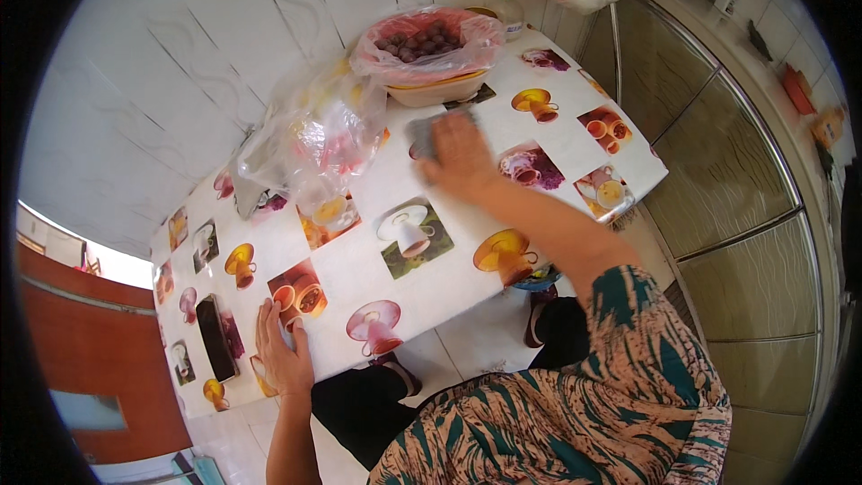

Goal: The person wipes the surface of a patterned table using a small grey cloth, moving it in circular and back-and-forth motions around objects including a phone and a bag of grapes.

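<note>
My right hand (460,153) is pressed on a grey cloth (420,136) that lies on the table, in front of the basin. Hand and cloth are slightly blurred. Much of the cloth is hidden under my fingers. Near the table's front edge my left hand (285,350) rests flat, fingers stretched out, holding nothing. A white tablecloth (467,226) printed with colourful cups covers the table. Just left of my left hand lies a black phone (216,339).
A basin (440,92) lined with a clear pinkish bag holds dark grapes (422,41) at the back. Beside it sits a crumpled clear plastic bag (323,136). A bottle with a green cap (509,13) stands behind. Cabinets (727,153) line the right side.
</note>
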The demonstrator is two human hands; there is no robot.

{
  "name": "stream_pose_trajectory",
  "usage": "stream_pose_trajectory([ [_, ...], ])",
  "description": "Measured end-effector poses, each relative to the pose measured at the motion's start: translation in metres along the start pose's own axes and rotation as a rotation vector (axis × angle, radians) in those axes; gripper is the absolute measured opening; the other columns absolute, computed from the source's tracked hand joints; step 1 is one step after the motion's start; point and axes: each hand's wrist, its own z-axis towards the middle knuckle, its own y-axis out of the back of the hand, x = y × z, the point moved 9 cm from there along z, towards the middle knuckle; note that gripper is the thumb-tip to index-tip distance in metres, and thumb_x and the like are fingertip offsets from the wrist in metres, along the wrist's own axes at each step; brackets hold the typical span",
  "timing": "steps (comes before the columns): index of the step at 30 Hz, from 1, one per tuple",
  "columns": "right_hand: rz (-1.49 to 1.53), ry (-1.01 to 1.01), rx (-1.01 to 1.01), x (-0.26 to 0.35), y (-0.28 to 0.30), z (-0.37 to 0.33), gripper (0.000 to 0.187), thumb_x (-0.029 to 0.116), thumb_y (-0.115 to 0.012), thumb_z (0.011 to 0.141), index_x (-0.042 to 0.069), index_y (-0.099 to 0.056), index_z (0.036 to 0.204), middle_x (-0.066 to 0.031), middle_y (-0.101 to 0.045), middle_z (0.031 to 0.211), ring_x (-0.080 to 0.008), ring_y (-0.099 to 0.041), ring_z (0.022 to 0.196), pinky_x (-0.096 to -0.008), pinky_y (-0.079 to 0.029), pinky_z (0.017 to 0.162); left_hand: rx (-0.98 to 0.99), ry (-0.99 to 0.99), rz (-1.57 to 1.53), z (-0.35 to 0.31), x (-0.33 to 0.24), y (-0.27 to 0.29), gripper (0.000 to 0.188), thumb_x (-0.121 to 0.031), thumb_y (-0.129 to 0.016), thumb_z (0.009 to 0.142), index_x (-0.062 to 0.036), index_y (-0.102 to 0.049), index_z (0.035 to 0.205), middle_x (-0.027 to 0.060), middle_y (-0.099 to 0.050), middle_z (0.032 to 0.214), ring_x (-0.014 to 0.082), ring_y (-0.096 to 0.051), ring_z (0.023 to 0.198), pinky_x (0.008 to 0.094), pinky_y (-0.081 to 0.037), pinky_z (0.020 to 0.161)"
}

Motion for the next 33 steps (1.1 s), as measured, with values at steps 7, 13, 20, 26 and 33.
stream_pose_trajectory([
  [7, 0.292, 0.438, -0.027, 0.161, -0.018, -0.035, 0.073, 0.049, -0.049, 0.088, -0.001, -0.041, 0.140, -0.0200, -0.037, 0.148, -0.0335, -0.027, 0.141, -0.0438, -0.019, 0.117, -0.026, 0.000, -0.022, 0.001, 0.004, 0.004, 0.040, -0.019, -0.060, 0.090, -0.0039, -0.055, 0.128, 0.0149, -0.051, 0.138, 0.0338, -0.044, 0.131, 0.0429, -0.032, 0.110],
  [13, 0.161, 0.132, -0.132, -0.005, 0.013, -0.014, 0.064, 0.043, -0.058, 0.086, -0.001, -0.050, 0.133, -0.0197, -0.046, 0.142, -0.0331, -0.035, 0.138, -0.0434, -0.029, 0.113, -0.041, -0.030, -0.036, 0.000, 0.006, 0.003, 0.042, -0.021, -0.060, 0.090, -0.0050, -0.055, 0.128, 0.0145, -0.052, 0.138, 0.0321, -0.043, 0.132, 0.0415, -0.031, 0.110],
  [20, -0.103, -0.458, -0.249, -0.267, 0.059, -0.152, 0.070, 0.053, -0.046, 0.094, 0.002, -0.042, 0.142, -0.0204, -0.038, 0.148, -0.0329, -0.028, 0.142, -0.0449, -0.025, 0.115, -0.079, -0.052, -0.045, -0.004, 0.007, 0.002, 0.044, -0.021, -0.060, 0.089, -0.0065, -0.054, 0.130, 0.0130, -0.052, 0.138, 0.0311, -0.043, 0.132, 0.0416, -0.031, 0.111],
  [26, -0.276, -0.600, -0.130, -0.249, 0.050, -0.173, 0.076, 0.056, -0.042, 0.094, 0.005, -0.032, 0.149, -0.0190, -0.029, 0.154, -0.0349, -0.024, 0.143, -0.0451, -0.022, 0.116, -0.101, -0.054, -0.010, -0.004, 0.010, -0.002, 0.044, -0.022, -0.061, 0.089, -0.0058, -0.054, 0.130, 0.0132, -0.052, 0.137, 0.0309, -0.043, 0.132, 0.0420, -0.031, 0.110],
  [33, -0.072, 0.036, -0.198, 0.003, 0.019, -0.114, 0.069, 0.045, -0.052, 0.092, -0.007, -0.045, 0.135, -0.0266, -0.042, 0.142, -0.0391, -0.036, 0.135, -0.0482, -0.025, 0.114, -0.108, -0.037, -0.025, -0.006, 0.020, -0.004, 0.044, -0.025, -0.060, 0.090, -0.0050, -0.055, 0.128, 0.0123, -0.051, 0.139, 0.0300, -0.042, 0.132, 0.0413, -0.030, 0.111],
])
